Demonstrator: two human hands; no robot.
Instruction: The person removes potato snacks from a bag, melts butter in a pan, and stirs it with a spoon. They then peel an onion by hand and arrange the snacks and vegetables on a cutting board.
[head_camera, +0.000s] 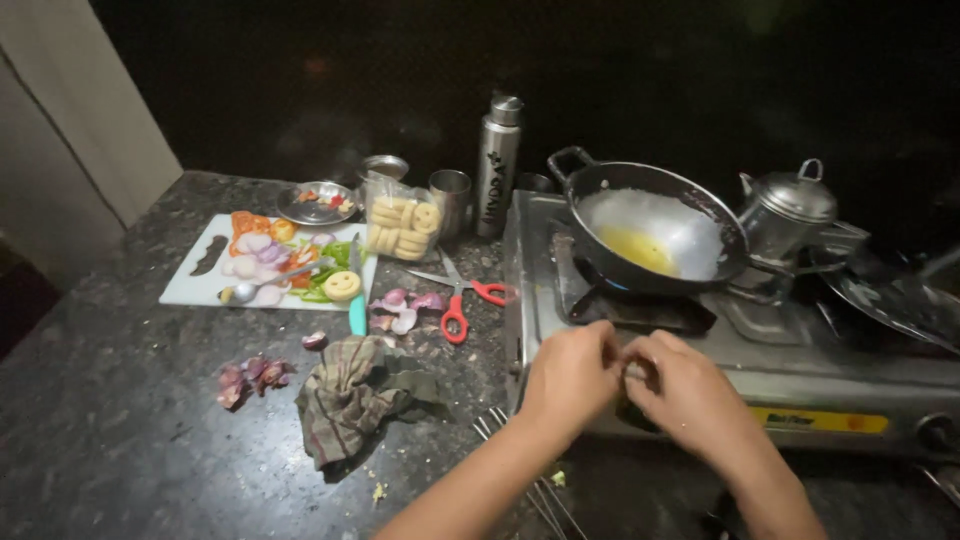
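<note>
Both hands together at the front edge of a steel gas stove (800, 385), over its near left part. Left hand (572, 374) curled, fingers (603, 345) bent inward and pinched toward the right hand (688, 388); right fingers (645, 362) likewise curled, tips meeting the left ones. Something small and pale pinched between the two sets of fingertips, too small and hidden to identify. Cannot tell whether both hands truly grip it or only one.

Just behind the hands, on the stove's left burner, a black two-handled pan (650, 225) holding yellow oil pooled in its bottom, with a pale sheen up the inner wall. To the right of it on the stove, a steel kettle (790, 205) with lid.

Left of the stove on the dark speckled worktop (110, 400): red-handled scissors (462, 295) lying open, a crumpled checked cloth (350, 395), loose purple onion peels (250, 375). Farther back, a white cutting board (195, 280) with sliced onion, tomato and green pepper, a spoon and a round yellow smiley-shaped snack (341, 285); a teal-handled knife (356, 290) along its right edge. Beside it a clear bag of more such snacks (402, 228), a small steel plate (315, 203), a steel cup (450, 198) and a tall steel bottle (497, 165), upright.
</note>
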